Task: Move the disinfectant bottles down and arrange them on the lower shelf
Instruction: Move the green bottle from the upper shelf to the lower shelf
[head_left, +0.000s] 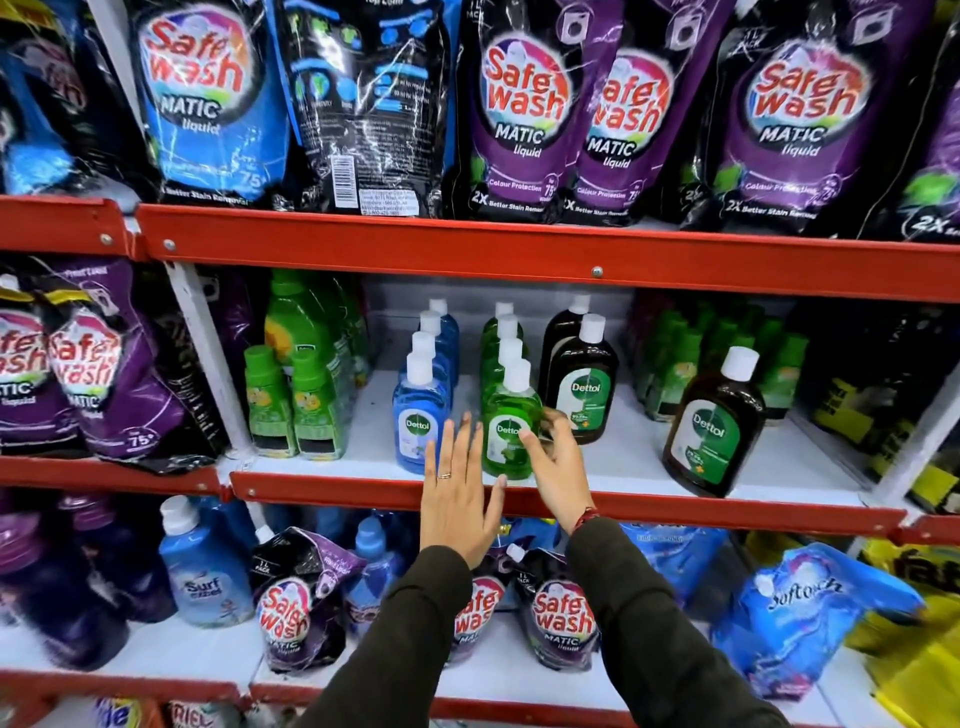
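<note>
the right hand pinches the front green dettol bottle; the left hand, fingers spread, holds nothing and could topple the blue dettol bottle beside it

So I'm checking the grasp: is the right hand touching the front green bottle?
Touching. The head view shows the right hand with fingers wrapped on the front green bottle.
</note>
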